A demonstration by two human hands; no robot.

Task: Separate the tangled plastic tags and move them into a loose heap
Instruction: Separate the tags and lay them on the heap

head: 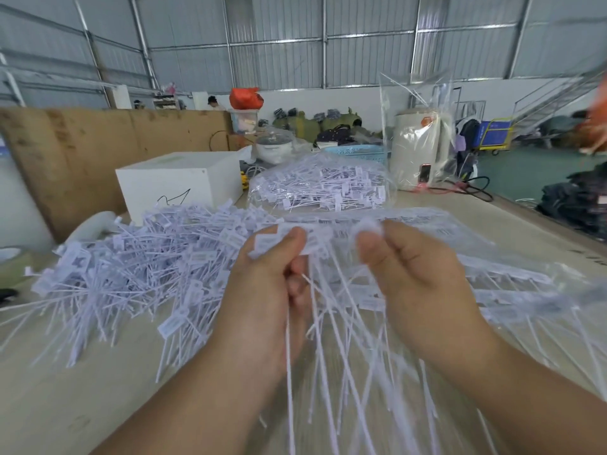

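Note:
Both hands hold up a bunch of white plastic tags [331, 323] over the table, label heads at the top, long thin tails hanging toward me. My left hand [269, 290] grips the heads at the bunch's left end with thumb on top. My right hand [410, 277] pinches the heads at the right end. A broad loose heap of tags [131, 267] lies on the table to the left. A flat layer of tags in clear plastic [492, 284] spreads to the right under my right hand.
A clear bag full of tags [318, 185] lies behind the hands. A white box [177, 182] stands at the back left before a cardboard sheet [82, 149]. A wrapped white appliance [420, 149] stands back right. Tape roll [13, 261] at the left edge.

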